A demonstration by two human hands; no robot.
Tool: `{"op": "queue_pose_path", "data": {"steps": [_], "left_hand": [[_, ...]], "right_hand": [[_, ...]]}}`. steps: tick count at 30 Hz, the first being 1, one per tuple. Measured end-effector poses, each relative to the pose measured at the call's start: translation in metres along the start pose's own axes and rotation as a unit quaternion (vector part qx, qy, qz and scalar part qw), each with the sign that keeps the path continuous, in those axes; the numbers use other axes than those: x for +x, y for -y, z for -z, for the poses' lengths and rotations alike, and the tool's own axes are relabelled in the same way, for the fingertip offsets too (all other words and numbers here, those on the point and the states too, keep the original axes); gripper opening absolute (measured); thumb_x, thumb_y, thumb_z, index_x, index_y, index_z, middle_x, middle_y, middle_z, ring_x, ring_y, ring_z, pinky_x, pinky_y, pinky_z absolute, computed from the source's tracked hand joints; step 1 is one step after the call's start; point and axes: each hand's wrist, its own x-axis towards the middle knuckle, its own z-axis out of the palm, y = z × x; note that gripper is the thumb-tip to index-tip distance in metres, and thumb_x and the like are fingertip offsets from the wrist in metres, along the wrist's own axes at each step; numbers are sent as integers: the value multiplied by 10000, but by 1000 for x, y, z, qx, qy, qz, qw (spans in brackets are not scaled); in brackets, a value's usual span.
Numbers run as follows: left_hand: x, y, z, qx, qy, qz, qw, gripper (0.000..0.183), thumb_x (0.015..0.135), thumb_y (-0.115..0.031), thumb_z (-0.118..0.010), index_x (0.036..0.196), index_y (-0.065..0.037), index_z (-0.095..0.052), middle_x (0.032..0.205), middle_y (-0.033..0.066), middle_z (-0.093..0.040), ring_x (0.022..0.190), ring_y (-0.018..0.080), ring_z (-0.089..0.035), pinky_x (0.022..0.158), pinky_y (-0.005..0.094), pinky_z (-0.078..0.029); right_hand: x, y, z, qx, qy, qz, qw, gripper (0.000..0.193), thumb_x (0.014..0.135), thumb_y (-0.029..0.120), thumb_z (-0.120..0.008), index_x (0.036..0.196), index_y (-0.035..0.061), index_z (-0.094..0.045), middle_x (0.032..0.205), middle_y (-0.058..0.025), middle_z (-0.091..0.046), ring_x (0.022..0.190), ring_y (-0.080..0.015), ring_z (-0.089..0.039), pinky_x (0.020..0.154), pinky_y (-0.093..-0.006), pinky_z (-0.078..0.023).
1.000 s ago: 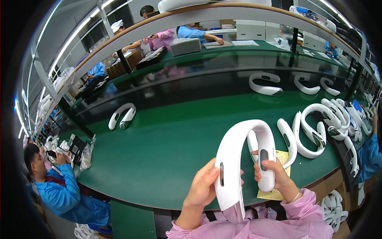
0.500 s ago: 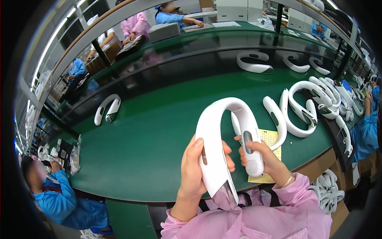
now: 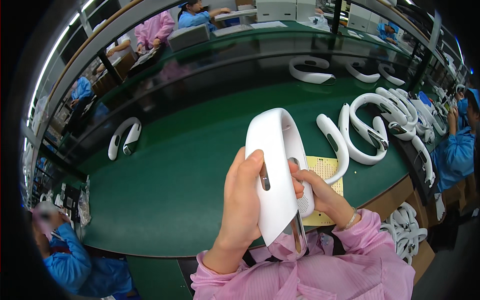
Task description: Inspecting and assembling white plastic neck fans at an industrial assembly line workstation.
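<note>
In front of my chest I hold a white U-shaped neckband device point(image 3: 274, 145), its curved middle up and its two arms pointing down. My left hand point(image 3: 240, 197) is closed round the nearer arm, the thumb beside a dark oval slot. The shiny, slanted end of that arm hangs over my pink clothing. Closed on the other arm is my right hand point(image 3: 325, 195), near a silvery panel and a patch of small holes. The nearer arm partly hides that side. Beneath and behind my right hand lies a yellow perforated sheet point(image 3: 320, 162).
Similar curved white pieces lie at the right point(image 3: 342, 150), in a heap point(image 3: 407, 110) farther right, and singly at the left point(image 3: 115, 141). Several stand along the dark back strip point(image 3: 312, 77). The green table point(image 3: 165, 200) curves toward me. Boxed white parts point(image 3: 400, 225) sit below right. Co-workers surround the table.
The device has turned in my hands, so its nearer arm now overlaps the other one. My right hand has moved partly behind it. The whole view has shifted slightly.
</note>
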Motion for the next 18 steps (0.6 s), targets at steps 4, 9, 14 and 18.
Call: {"op": "queue_pose_path", "data": {"steps": [4,9,14,18], "left_hand": [[-7,1,-1,25,2,-20,999,414,919,-314,-351,1006,73,-471,771,178,-592,547,205,-613,490,300,-537],[-13,5,6,56,40,-32,997,419,909,-307,-367,1080,73,-409,775,185,-590,547,215,-613,475,303,-529],[-16,8,9,73,58,-22,995,431,901,-307,-376,1111,70,-387,772,194,-594,549,227,-617,467,299,-519],[-20,7,21,83,89,-5,993,513,916,-366,-388,1181,72,-356,862,223,-589,583,233,-628,464,298,-518]], "right_hand": [[2,-3,4,18,38,-7,999,399,857,248,-527,1162,-4,-479,916,-130,-600,778,-206,-627,744,-321,-530],[0,-3,3,27,54,10,998,415,849,241,-534,1176,-5,-464,936,-127,-594,845,-205,-615,792,-331,-509],[2,-8,8,32,46,15,998,430,839,247,-547,1175,-8,-460,909,-113,-586,830,-195,-608,783,-323,-502],[0,-11,5,17,34,46,998,418,837,243,-564,1163,0,-467,876,-90,-577,795,-175,-597,739,-306,-497]]}}
